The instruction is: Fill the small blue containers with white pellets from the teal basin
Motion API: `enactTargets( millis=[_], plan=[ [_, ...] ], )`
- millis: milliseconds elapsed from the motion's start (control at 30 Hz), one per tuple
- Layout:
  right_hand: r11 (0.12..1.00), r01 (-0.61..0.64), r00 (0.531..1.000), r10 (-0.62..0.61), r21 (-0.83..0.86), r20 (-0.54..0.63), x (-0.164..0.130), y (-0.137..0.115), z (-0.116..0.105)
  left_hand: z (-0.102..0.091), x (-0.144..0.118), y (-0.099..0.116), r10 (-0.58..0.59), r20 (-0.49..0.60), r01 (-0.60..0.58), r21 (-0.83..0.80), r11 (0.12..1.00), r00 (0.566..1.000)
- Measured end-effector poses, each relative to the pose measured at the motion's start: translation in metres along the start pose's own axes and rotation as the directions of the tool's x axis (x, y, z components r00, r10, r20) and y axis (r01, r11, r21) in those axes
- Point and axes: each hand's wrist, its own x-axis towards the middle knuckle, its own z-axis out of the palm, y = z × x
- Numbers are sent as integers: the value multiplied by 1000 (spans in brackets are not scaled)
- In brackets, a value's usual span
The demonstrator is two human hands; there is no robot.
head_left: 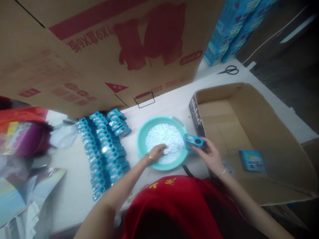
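Over the teal basin (142, 139), my left hand (157, 152) digs, fingers curled, into white beads (166, 139); right hand (210, 154) grips a blue box (193, 141) — one box (251, 160) in the carton (274, 132), many rows (104, 149) left on the desk (74, 189), I judge.

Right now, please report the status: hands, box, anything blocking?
Left hand in white pellets, teal basin. Right hand holds small blue box at basin rim. Nothing between them.

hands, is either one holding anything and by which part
The right hand holds a small blue box by its right end. The left hand rests in the white pellets in the teal bowl; its grip cannot be told.
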Motion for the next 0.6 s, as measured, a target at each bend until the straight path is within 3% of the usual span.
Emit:
enactTargets(
  millis=[167,333,467,600],
  plan=[
    [890,328,944,-324,-316,67,13,-6,3,-64,-25,26,96,-64,-104,-139,985,993],
    [732,523,852,-435,-437,291,22,-11,22,-116,-33,71,185,-34,-185,8,983,982],
    [704,566,821,-431,-429,375,18,-10,40,-129,-27,105,98,65,-112,253,961,993],
    [680,585,807,-430,-442,405,14,-5,50,-125,-22,140,-94,125,11,546,838,988]
  ],
)
